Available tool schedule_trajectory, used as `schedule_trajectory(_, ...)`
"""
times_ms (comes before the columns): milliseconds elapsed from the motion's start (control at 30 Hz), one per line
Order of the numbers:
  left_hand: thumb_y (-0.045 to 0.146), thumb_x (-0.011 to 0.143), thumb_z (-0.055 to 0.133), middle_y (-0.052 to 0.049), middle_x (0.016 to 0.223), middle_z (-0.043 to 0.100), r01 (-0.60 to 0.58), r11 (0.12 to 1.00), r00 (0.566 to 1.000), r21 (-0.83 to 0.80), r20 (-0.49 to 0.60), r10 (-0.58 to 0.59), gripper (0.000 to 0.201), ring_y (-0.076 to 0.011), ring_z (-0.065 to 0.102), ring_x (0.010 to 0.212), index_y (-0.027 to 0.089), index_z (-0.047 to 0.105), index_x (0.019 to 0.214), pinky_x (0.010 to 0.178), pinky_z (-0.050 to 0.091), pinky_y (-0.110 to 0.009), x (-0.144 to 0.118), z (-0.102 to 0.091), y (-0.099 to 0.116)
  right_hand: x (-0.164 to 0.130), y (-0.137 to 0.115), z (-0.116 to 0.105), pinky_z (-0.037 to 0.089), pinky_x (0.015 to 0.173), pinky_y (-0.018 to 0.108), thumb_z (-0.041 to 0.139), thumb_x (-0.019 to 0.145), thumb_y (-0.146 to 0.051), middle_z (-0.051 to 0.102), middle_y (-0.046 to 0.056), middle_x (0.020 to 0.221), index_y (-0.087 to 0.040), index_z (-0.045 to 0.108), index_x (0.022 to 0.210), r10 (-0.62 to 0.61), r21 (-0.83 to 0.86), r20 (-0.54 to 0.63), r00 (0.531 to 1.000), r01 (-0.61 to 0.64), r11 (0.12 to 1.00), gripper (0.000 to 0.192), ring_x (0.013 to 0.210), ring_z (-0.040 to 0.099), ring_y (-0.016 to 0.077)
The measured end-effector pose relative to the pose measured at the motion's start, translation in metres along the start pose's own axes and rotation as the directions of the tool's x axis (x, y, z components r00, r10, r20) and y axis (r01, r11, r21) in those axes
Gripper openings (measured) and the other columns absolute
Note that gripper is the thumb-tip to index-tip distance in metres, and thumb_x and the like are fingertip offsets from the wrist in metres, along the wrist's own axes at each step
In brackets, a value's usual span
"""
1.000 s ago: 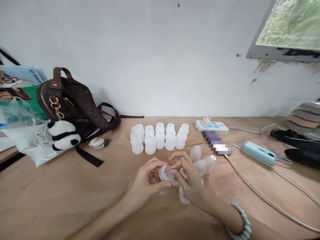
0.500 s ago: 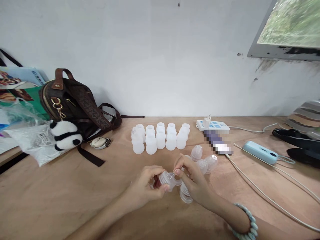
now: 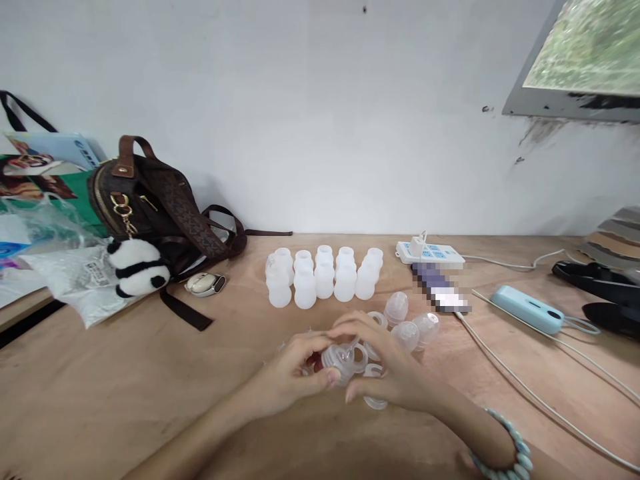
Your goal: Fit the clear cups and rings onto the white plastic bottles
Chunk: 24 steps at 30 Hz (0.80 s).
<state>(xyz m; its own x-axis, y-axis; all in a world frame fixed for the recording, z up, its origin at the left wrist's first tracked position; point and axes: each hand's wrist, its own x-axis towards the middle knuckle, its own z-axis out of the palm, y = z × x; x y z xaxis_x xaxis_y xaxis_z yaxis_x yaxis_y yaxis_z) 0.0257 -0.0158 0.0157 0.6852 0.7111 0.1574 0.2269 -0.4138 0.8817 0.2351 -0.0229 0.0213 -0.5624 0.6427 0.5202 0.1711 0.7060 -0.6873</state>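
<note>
My left hand point(image 3: 300, 367) grips a clear bottle nipple point(image 3: 340, 360) with a ribbed base, between its thumb and fingers. Over the right side of the nipple curves my right hand point(image 3: 385, 360), thumb and fingers apart. Its fingertips come close to my left fingers; whether they touch the nipple I cannot tell. Clear rings point(image 3: 376, 403) lie beneath and behind my right hand, partly hidden by it. Just beyond it are several clear domed caps point(image 3: 397, 308). Farther back, small frosted bottles point(image 3: 305, 290) without tops stand upright in two rows.
On the left sit a brown backpack point(image 3: 165, 200) with a panda charm point(image 3: 137, 267), plastic bags and a mouse point(image 3: 204, 285). To the right are a power strip point(image 3: 440, 255), a phone point(image 3: 435, 283), a blue power bank point(image 3: 527, 309) and white cables crossing the table.
My right hand has gone from a pinch at the nipple's tip to spread fingers, with its thumb lower. My left hand still holds the nipple. The view has shifted slightly.
</note>
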Motion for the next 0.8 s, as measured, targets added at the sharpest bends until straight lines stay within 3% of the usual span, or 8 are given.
schedule_trajectory(100, 0.063, 0.084, 0.057, -0.002, 0.080, 0.057, -0.048, 0.999, 0.998, 0.022, -0.039, 0.049, 0.049, -0.0164, 0.048, 0.072, 0.015, 0.070, 0.089, 0.064, 0.036, -0.025, 0.000, -0.006, 0.004, 0.000, 0.001, 0.000, 0.048, 0.086, 0.034, 0.075, 0.080, -0.040, 0.057, 0.008, 0.112, -0.023, 0.057, 0.118, -0.021, -0.025, 0.004, 1.000, 0.022, 0.999, 0.045, 0.103, 0.057, 0.0209)
schedule_trajectory(200, 0.057, 0.089, 0.054, 0.000, 0.075, 0.056, -0.072, 0.993, 0.943, 0.089, -0.317, 0.096, 0.043, -0.0165, 0.050, 0.070, 0.018, 0.069, 0.097, 0.064, 0.038, -0.026, -0.002, -0.023, 0.006, -0.001, 0.003, -0.001, 0.049, 0.085, 0.035, 0.076, 0.081, -0.036, 0.058, 0.008, 0.112, -0.025, 0.056, 0.117, -0.012, -0.034, -0.096, 0.995, 0.008, 0.999, 0.043, 0.103, 0.058, 0.0214)
schedule_trajectory(300, 0.037, 0.094, 0.049, -0.001, 0.081, 0.060, -0.017, 0.984, 0.640, 0.177, -0.754, 0.147, 0.023, -0.0172, 0.053, 0.076, 0.020, 0.065, 0.092, 0.069, 0.042, -0.027, -0.001, -0.059, -0.005, 0.000, 0.004, -0.004, 0.049, 0.085, 0.036, 0.075, 0.082, -0.034, 0.060, 0.007, 0.110, -0.026, 0.055, 0.118, 0.004, -0.067, -0.164, 0.986, -0.015, 0.998, 0.043, 0.102, 0.058, 0.0219)
schedule_trajectory(367, 0.030, 0.090, 0.049, -0.002, 0.084, 0.058, 0.039, 0.974, 0.459, 0.225, -0.869, 0.183, 0.016, -0.0168, 0.053, 0.073, 0.021, 0.062, 0.092, 0.068, 0.045, -0.028, 0.003, -0.090, -0.019, 0.000, 0.003, -0.006, 0.049, 0.084, 0.035, 0.075, 0.082, -0.034, 0.061, 0.006, 0.107, -0.026, 0.055, 0.117, 0.007, -0.091, -0.190, 0.982, -0.025, 0.996, 0.041, 0.100, 0.059, 0.0219)
schedule_trajectory(433, 0.024, 0.084, 0.051, -0.004, 0.095, 0.058, 0.134, 0.933, 0.515, 0.334, -0.828, 0.222, 0.020, -0.0181, 0.055, 0.079, 0.021, 0.061, 0.100, 0.072, 0.048, -0.030, 0.011, -0.121, -0.037, 0.001, 0.002, -0.007, 0.050, 0.082, 0.035, 0.075, 0.082, -0.035, 0.062, 0.006, 0.106, -0.026, 0.055, 0.115, 0.007, -0.105, -0.202, 0.979, -0.029, 0.994, 0.040, 0.099, 0.059, 0.0219)
schedule_trajectory(533, 0.025, 0.079, 0.050, -0.009, 0.120, 0.050, 0.179, 0.860, 0.783, 0.478, -0.598, 0.169, 0.037, -0.0238, 0.055, 0.103, 0.022, 0.060, 0.115, 0.082, 0.052, -0.037, 0.026, -0.154, -0.059, 0.001, 0.002, -0.007, 0.051, 0.078, 0.033, 0.075, 0.082, -0.035, 0.062, 0.005, 0.104, -0.026, 0.056, 0.115, 0.005, -0.113, -0.202, 0.979, -0.029, 0.993, 0.039, 0.095, 0.059, 0.0209)
schedule_trajectory(600, 0.027, 0.076, 0.054, -0.011, 0.125, 0.048, 0.132, 0.862, 0.894, 0.489, -0.435, 0.110, 0.041, -0.0294, 0.049, 0.121, 0.021, 0.060, 0.116, 0.091, 0.050, -0.041, 0.038, -0.163, -0.069, 0.002, 0.003, -0.007, 0.051, 0.076, 0.032, 0.075, 0.082, -0.036, 0.061, 0.005, 0.103, -0.026, 0.055, 0.114, 0.002, -0.114, -0.203, 0.979, -0.026, 0.993, 0.039, 0.093, 0.059, 0.0203)
schedule_trajectory(800, 0.033, 0.071, 0.064, -0.008, 0.108, 0.063, 0.090, 0.906, 0.917, 0.414, -0.390, 0.087, 0.026, -0.0280, 0.060, 0.105, 0.018, 0.062, 0.092, 0.094, 0.050, -0.044, 0.055, -0.163, -0.083, 0.001, 0.006, -0.007, 0.052, 0.075, 0.033, 0.074, 0.082, -0.035, 0.062, 0.006, 0.104, -0.025, 0.055, 0.114, 0.011, -0.117, -0.215, 0.977, -0.038, 0.992, 0.038, 0.094, 0.060, 0.0207)
